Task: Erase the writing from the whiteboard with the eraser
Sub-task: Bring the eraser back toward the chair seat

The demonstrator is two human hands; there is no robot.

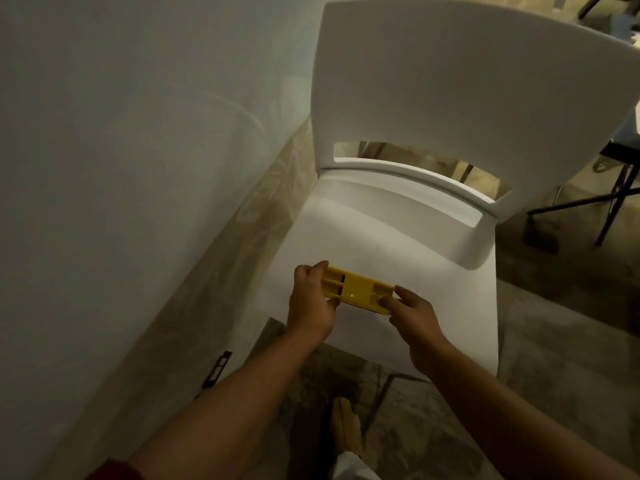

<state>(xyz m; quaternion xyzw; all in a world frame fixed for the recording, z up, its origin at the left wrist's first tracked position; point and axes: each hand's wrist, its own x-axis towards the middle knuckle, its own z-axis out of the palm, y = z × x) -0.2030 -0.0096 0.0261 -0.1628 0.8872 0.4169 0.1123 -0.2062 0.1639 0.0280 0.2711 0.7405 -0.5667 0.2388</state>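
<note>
A yellow plastic eraser [356,289] lies flat over the seat of a white chair [398,237], its grooved top facing up. My left hand [311,303] grips its left end with fingers curled over the edge. My right hand [414,315] holds its right end between thumb and fingertips. Whether the eraser rests on the seat or hangs just above it I cannot tell. A large pale surface [121,150] fills the left side, with faint smeared arcs on it; it may be the whiteboard, and no clear writing shows.
The chair's backrest [467,81] rises straight ahead. Patterned beige floor [270,209] runs between the pale surface and the chair. Dark metal legs of other furniture [616,199] stand at the right. A small black object [218,368] lies by the base of the surface.
</note>
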